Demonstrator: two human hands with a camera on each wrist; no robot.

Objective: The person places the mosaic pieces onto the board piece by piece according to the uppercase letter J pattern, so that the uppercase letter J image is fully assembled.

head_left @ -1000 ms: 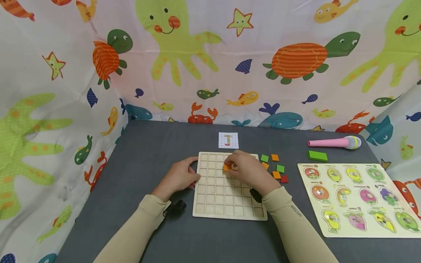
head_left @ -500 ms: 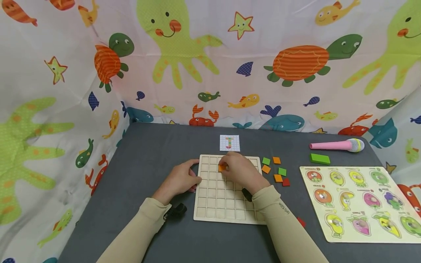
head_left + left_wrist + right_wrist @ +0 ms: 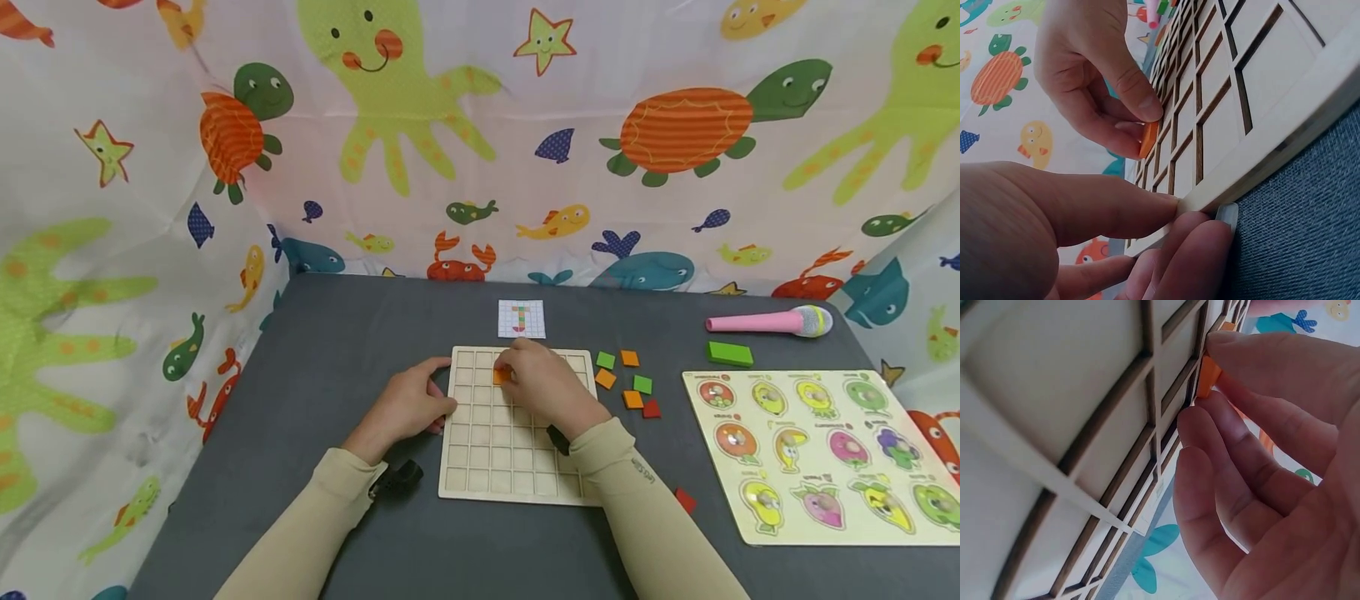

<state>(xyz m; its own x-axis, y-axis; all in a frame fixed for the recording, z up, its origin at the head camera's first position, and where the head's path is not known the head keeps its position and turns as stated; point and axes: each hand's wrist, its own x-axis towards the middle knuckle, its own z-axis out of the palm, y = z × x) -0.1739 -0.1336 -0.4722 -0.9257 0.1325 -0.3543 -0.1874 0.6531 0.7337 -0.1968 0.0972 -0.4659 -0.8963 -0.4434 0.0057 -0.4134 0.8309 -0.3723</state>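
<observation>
A half-hidden orange tile (image 3: pixel 1148 139) is pinched by the right hand (image 3: pixel 546 385); the board (image 3: pixel 500 457) is gripped at its edge by the left hand (image 3: pixel 408 404).

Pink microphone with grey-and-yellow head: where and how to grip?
Mid-handle of the pink microphone, pinched crosswise, probably from above: it lies on its side, slim handle pointing left, and the green rectangular block in front would likely crowd a low near-side approach.

long beige sleeves (image 3: pixel 300 529) | black wrist devices (image 3: pixel 401 477) | dark marking (image 3: pixel 643 472) on right sleeve (image 3: pixel 656 525), perhaps lettering, too small to read
</observation>
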